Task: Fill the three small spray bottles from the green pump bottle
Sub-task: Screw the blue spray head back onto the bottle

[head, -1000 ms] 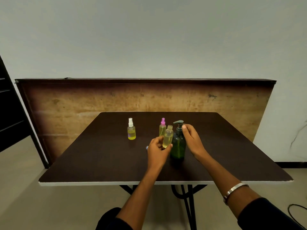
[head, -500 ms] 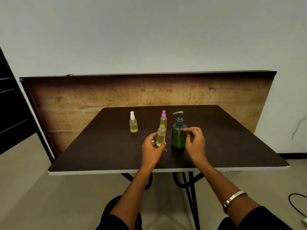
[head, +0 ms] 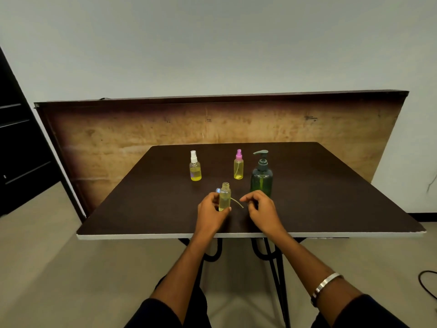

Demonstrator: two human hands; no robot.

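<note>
My left hand (head: 210, 210) holds an uncapped small bottle (head: 225, 196) of yellow liquid upright, low over the dark table (head: 331, 197). Its blue spray cap (head: 217, 190) peeks out behind that bottle, and the cap's thin dip tube (head: 237, 202) sticks out to the right. My right hand (head: 260, 208) hovers just right of the tube with loosely curled fingers, holding nothing. The green pump bottle (head: 262, 177) stands behind my right hand. A pink-capped spray bottle (head: 238, 167) and a white-capped spray bottle (head: 195, 168) stand further back, both partly filled with yellow liquid.
A wooden board (head: 142, 138) leans upright behind the table. A dark cabinet (head: 16, 150) stands at the left. A black cable (head: 428, 280) lies on the floor at the right. The table's white front edge (head: 142, 236) runs just below my wrists.
My right hand has come off the green pump bottle and moved down toward the dip tube. My left hand has brought the small bottle lower and nearer to me.
</note>
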